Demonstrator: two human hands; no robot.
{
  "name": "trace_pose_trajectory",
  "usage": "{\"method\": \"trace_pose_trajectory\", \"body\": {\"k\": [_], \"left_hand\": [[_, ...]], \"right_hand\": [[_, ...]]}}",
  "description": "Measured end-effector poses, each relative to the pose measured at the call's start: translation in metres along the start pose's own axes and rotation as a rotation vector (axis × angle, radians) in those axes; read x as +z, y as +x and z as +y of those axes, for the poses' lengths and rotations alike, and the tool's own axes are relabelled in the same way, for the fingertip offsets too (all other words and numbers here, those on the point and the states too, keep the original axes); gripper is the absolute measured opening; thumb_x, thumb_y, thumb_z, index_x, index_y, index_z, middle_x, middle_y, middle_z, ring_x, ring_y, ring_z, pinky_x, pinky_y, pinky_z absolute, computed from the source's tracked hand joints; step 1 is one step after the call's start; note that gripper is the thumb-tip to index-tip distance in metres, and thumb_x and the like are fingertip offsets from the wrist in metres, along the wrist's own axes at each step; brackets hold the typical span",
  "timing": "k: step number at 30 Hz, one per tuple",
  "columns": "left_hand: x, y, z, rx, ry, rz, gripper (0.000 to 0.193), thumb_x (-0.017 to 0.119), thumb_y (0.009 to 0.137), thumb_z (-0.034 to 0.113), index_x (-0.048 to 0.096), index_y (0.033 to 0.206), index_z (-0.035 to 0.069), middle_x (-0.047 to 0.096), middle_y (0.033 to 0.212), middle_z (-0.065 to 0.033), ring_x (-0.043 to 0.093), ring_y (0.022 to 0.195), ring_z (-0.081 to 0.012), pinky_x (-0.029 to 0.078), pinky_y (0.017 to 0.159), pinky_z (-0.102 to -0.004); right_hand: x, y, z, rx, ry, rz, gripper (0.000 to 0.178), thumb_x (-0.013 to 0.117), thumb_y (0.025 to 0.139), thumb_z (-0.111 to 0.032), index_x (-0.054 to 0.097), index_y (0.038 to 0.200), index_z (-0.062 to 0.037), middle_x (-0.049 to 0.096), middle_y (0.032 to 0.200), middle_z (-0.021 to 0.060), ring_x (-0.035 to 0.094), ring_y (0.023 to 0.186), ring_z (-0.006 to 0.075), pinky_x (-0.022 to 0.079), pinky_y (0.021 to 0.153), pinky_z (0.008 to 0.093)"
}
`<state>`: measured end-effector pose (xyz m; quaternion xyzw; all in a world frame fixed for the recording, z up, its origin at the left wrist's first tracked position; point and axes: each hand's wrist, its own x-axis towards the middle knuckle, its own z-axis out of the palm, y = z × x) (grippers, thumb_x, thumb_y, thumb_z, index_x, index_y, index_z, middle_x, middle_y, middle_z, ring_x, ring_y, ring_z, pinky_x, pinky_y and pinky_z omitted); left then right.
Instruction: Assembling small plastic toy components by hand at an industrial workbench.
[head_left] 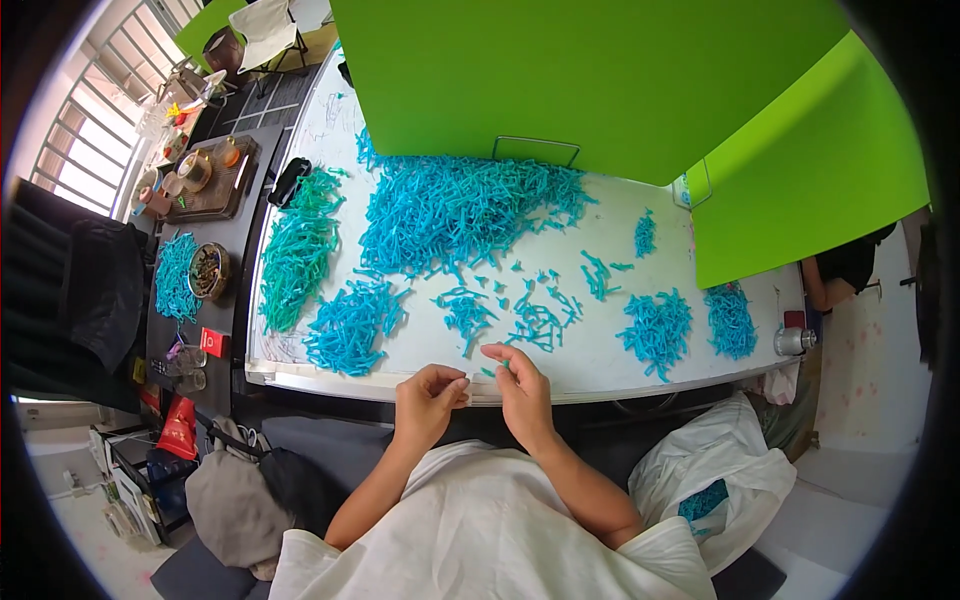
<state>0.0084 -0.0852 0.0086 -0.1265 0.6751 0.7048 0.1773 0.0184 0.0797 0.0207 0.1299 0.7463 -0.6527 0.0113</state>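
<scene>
Both hands are over the near edge of a white table [600, 375]. My right hand [524, 396] is closed, with a small green plastic piece [488, 372] at its thumb and fingers. My left hand [430, 402] is a little apart from it, thumb and fingertips pinched together; what they hold, if anything, is too small to make out. Just beyond the hands are a small heap of blue plastic pieces [466, 313] and a loose scatter of blue pieces [540, 325]. Small teal bits [500, 287] lie farther back.
A large blue pile [450, 215] rests against a green panel [560, 80]. Other heaps are a green one [300, 250], a blue one [352, 328] and several at right. A white bag [700, 450] holds blue pieces. Behind the right panel, another person's arm [830, 287] shows.
</scene>
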Motion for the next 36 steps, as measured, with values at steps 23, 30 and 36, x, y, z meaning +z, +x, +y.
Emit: {"method": "trace_pose_trajectory", "body": {"k": [23, 30, 36], "left_hand": [[0.057, -0.016, 0.019, 0.462, 0.458, 0.087, 0.018, 0.078, 0.086, 0.003, 0.070, 0.102, -0.001, 0.072, 0.088, -0.0127, 0.068, 0.068, -0.0169, 0.054, 0.061, -0.0293], [0.051, -0.007, 0.007, 0.319, 0.372, 0.012, 0.018, 0.079, 0.084, 0.006, 0.070, 0.098, -0.002, 0.072, 0.085, -0.0101, 0.068, 0.067, -0.0158, 0.054, 0.063, -0.0299], [0.024, 0.004, -0.004, -0.077, -0.062, -0.192, 0.030, 0.084, 0.086, 0.017, 0.067, 0.106, 0.003, 0.070, 0.080, -0.0035, 0.065, 0.069, -0.0089, 0.054, 0.064, -0.0264]], "right_hand": [[0.000, 0.007, -0.008, 0.439, 0.962, -0.017, 0.015, 0.062, 0.102, -0.011, 0.064, 0.116, -0.0074, 0.067, 0.099, 0.0057, 0.063, 0.098, 0.0163, 0.053, 0.085, 0.0332], [0.010, -0.003, -0.005, 0.321, 0.989, 0.021, 0.013, 0.062, 0.103, -0.011, 0.063, 0.114, -0.0053, 0.069, 0.110, 0.0099, 0.065, 0.101, 0.0169, 0.052, 0.093, 0.0330], [-0.023, 0.005, -0.010, 0.079, 0.503, 0.158, 0.013, 0.066, 0.100, -0.012, 0.068, 0.110, -0.0042, 0.069, 0.100, 0.0053, 0.062, 0.098, 0.0145, 0.046, 0.092, 0.0309]]}}
